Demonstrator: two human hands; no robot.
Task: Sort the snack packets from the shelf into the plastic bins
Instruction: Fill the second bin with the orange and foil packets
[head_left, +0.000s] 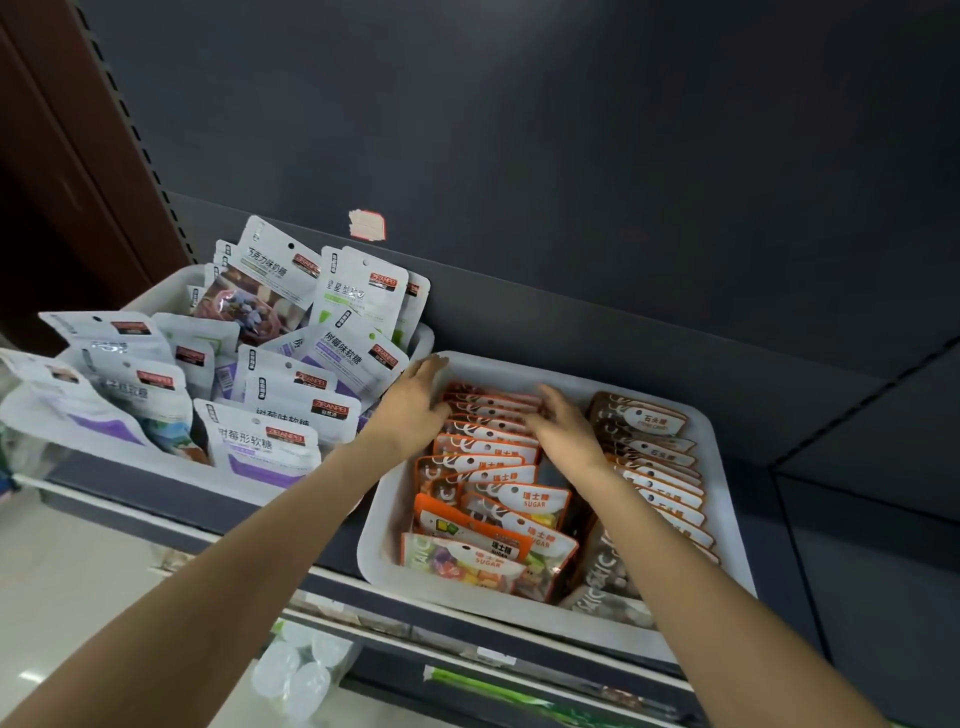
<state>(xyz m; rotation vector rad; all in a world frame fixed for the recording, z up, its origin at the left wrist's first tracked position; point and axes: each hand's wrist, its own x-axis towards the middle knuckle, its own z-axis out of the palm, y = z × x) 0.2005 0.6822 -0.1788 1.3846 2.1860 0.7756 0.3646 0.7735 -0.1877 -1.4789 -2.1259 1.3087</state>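
On a dark shop shelf, two white plastic bins are set side by side. Orange snack packets and brown packets are filed in rows in the right bin; white pouches are heaped in the left bin. The left hand is laid on the back orange packets with fingers straight and together. The right hand is rested beside it, fingers slightly spread.

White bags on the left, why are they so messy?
The white bags in the left bin lean every way and pile up, some poking over the rim. The orange bags in the right bin stand in neat rows.
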